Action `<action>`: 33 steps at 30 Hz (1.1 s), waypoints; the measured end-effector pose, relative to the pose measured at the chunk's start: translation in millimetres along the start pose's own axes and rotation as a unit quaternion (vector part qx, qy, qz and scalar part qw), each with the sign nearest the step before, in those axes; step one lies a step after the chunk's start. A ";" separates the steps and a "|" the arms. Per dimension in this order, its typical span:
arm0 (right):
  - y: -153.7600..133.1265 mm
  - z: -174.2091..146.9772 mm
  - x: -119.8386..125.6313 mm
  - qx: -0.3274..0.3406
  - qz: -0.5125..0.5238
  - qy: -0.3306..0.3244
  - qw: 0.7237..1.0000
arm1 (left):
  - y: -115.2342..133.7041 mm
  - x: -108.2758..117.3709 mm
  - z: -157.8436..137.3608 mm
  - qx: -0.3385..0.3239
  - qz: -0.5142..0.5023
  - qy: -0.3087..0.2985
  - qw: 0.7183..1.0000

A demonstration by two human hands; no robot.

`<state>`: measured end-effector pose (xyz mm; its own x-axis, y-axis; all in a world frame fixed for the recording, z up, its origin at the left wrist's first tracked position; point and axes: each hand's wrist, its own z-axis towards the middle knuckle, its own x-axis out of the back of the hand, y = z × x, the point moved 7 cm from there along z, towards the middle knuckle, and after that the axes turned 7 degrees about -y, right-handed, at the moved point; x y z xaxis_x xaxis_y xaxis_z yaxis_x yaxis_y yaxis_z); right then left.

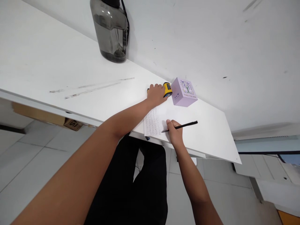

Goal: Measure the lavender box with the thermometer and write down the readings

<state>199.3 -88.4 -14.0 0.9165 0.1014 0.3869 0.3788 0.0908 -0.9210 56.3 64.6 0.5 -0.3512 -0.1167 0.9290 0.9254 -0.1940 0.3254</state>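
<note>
Nearest are the person's black trousers (140,200), and just beyond them the sheet of paper (152,123), covered with handwriting, lies on the white table (206,125) and reaches about to its near edge. In my judgement, the paper could slide or bend there if the right hand (175,132) presses too strongly, and the hand could smear the fresh lines if it passes over them. The right fingers are bent narrowly around a black pen (188,124), and its tip is at the written lines. Farther, the left hand (156,94) has its fingers curled closely over a yellow and black tape measure (167,89); the thumb is not clear to see. The purple box (180,97) is just beside this tool, so a careless push of the left hand might knock it. Farthest stands the large grey bottle (105,40), near the wall (211,47).
</note>
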 end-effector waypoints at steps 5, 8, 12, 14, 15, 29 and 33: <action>10.0 7.3 3.0 -0.002 0.084 0.062 0.995 | -1.5 2.0 -2.3 -0.010 0.018 0.005 1.000; 15.5 12.5 3.5 -0.026 0.113 0.103 0.988 | 2.2 4.4 -6.5 -0.028 0.028 0.010 0.999; 8.6 17.7 2.7 -0.012 0.102 0.106 0.989 | -1.6 11.8 -13.2 0.012 0.032 0.013 0.999; 4.4 18.6 4.8 -0.006 0.087 0.115 0.990 | -14.4 20.2 -18.7 0.045 0.048 0.016 0.998; 2.5 18.8 5.2 -0.003 0.081 0.117 0.990 | -24.2 24.8 -22.6 0.058 0.059 0.011 0.997; 1.0 20.0 -0.6 -0.008 0.029 0.095 0.995 | -106.8 67.1 -105.0 0.217 0.115 0.059 0.968; 6.3 20.4 -4.2 -0.010 0.043 0.090 0.995 | -100.0 69.0 -111.6 0.200 0.117 0.060 0.971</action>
<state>195.2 -68.0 -20.5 0.9528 -0.0715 0.2950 0.2997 0.0688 -0.9515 -76.4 -32.7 12.3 -0.1160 -0.2288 0.9665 0.9548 0.2425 0.1721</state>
